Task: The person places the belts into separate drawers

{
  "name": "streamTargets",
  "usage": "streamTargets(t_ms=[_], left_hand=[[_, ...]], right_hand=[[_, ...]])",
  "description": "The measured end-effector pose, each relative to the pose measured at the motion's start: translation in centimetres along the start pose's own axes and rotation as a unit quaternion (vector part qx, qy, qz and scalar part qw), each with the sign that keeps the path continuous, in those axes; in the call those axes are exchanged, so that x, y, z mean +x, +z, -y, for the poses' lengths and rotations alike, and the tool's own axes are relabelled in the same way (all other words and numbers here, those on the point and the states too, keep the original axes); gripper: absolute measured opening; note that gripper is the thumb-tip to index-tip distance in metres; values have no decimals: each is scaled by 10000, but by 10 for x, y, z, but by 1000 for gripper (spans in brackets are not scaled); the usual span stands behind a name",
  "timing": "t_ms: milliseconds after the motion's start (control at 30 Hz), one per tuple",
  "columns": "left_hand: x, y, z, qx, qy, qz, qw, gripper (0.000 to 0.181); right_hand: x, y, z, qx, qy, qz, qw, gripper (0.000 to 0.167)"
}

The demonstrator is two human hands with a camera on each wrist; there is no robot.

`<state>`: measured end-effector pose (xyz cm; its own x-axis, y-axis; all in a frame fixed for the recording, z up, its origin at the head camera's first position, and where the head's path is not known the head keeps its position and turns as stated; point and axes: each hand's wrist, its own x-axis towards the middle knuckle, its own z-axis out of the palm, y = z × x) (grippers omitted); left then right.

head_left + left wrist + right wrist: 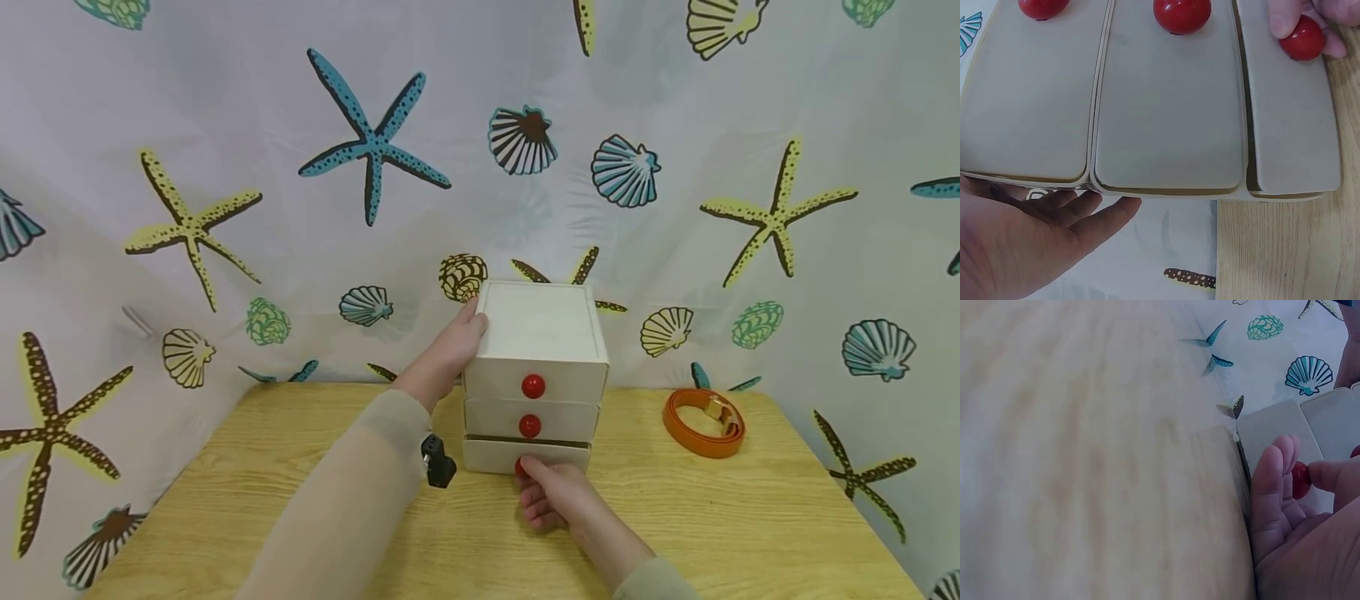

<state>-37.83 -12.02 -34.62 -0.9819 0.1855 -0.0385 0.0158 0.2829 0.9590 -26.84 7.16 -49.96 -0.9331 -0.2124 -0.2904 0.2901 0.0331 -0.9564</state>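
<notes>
A white three-drawer cabinet (538, 323) stands on the wood-grain table (720, 521) near its back edge. The right hand (557, 497) pinches the round red knob (1302, 39) of the bottom drawer (1300, 131): the thumb bears on one side of the knob and the fingers are curled on the other, so the knob sits between them, in front of the drawer's face. A dark gap runs along the top edge of that drawer. The left hand (452, 343) rests against the cabinet's left side, its fingers extended along the wall rather than wrapped round anything. Above the pinched knob, the middle drawer (491, 419) and top drawer (491, 381) carry matching red knobs. A coiled orange belt (693, 442) lies well apart, to the right.
</notes>
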Motion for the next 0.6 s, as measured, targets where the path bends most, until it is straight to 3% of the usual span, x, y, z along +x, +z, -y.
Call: streamTargets(t_ms=[600], left_hand=[[-2,0,1,-66,61,55,9999,65]], right_hand=[[-11,-4,-5,-149,104,338,9993,51]])
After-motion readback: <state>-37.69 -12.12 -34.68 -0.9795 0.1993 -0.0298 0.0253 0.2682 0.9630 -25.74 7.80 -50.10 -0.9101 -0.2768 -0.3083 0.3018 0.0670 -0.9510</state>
